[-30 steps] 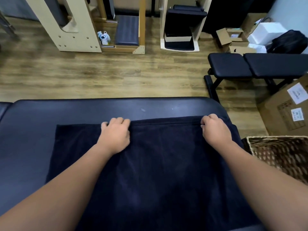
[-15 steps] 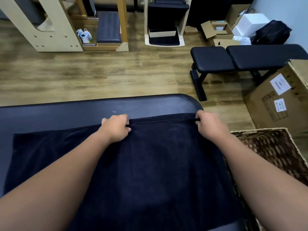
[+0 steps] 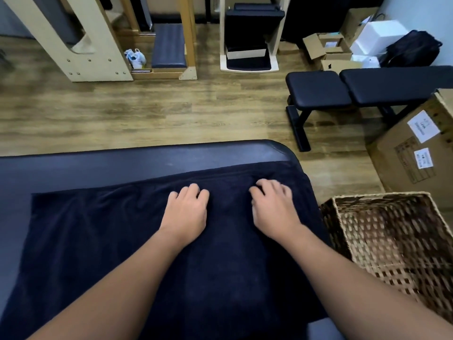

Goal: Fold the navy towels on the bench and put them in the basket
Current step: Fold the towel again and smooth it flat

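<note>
**Two hands rest on a navy towel spread across a padded table, basket waiting at the right**

A head-worn camera looks down at a dark padded table (image 3: 103,165) that fills the lower left and centre of the frame. A navy towel (image 3: 98,241) lies spread flat over it, its far edge running across the middle of the picture and its right end reaching the table's rounded corner. Spread out this way, the cloth gives a smooth surface to fold on.

The left hand (image 3: 185,212) sits palm down just left of centre, near the towel's far edge. Its fingers are bent at the knuckles with the tips on the cloth. The right hand (image 3: 273,207) lies beside it, a little to the right, posed the same way. Neither hand visibly pinches fabric; both seem to be pressing or smoothing the towel, though slight blur makes the fingertips hard to read. Both forearms reach in from the bottom of the frame.

A woven wicker basket (image 3: 335,217) stands at the lower right, just beside the table's end, within easy reach for dropping in a finished towel. What shows of its inside holds no towel, so the task looks to be at an early stage.

Beyond the table lies a wooden floor (image 3: 122,119). A black workout bench (image 3: 318,88) and a cardboard box (image 3: 416,148) occupy the upper right.
</note>
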Available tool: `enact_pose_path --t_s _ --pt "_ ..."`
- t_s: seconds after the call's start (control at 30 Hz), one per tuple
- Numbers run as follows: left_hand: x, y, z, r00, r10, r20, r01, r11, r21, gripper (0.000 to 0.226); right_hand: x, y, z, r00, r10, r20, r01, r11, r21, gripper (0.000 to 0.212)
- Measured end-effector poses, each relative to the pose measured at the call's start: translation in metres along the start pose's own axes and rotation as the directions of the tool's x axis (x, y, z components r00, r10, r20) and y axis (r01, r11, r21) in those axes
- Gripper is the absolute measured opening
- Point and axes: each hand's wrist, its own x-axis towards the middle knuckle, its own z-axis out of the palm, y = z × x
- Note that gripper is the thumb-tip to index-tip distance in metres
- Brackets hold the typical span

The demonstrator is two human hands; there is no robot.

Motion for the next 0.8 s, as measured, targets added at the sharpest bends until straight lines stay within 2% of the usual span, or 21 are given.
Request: enact_pose_path --t_s 0.23,0.4,0.5,0.63,0.7,0.8 --pt "-0.083 -0.059 -0.016 0.961 -0.274 -0.039 0.274 0.962 -0.022 0.013 0.019 -0.090 0.008 0.967 -0.255 -0.009 0.255 0.960 0.117 0.028" --pt "-0.164 -0.113 -0.037 0.866 -0.500 -0.013 0.500 0.865 0.040 0.013 0.047 -0.180 0.008 0.897 -0.429 0.107 0.404 0.894 0.193 0.034" --pt "-0.212 -0.140 -0.050 0.766 -0.643 -0.013 0.641 0.763 0.080 0.015 0.064 -0.236 0.005 0.869 -0.486 0.091 0.458 0.861 0.223 0.035" --pt "-0.269 -0.161 -0.057 0.594 -0.805 -0.009 0.800 0.589 0.114 0.020 0.091 -0.304 0.002 0.861 -0.495 0.120 0.460 0.856 0.236 0.032" --pt "-0.291 -0.165 -0.059 0.491 -0.870 0.047 0.859 0.493 0.138 0.025 0.102 -0.336 0.003 0.860 -0.481 0.174 0.437 0.867 0.238 0.031" --pt "-0.309 -0.169 -0.063 0.324 -0.925 0.201 0.925 0.354 0.136 0.033 0.112 -0.376 0.008 0.859 -0.441 0.260 0.392 0.893 0.221 0.036"
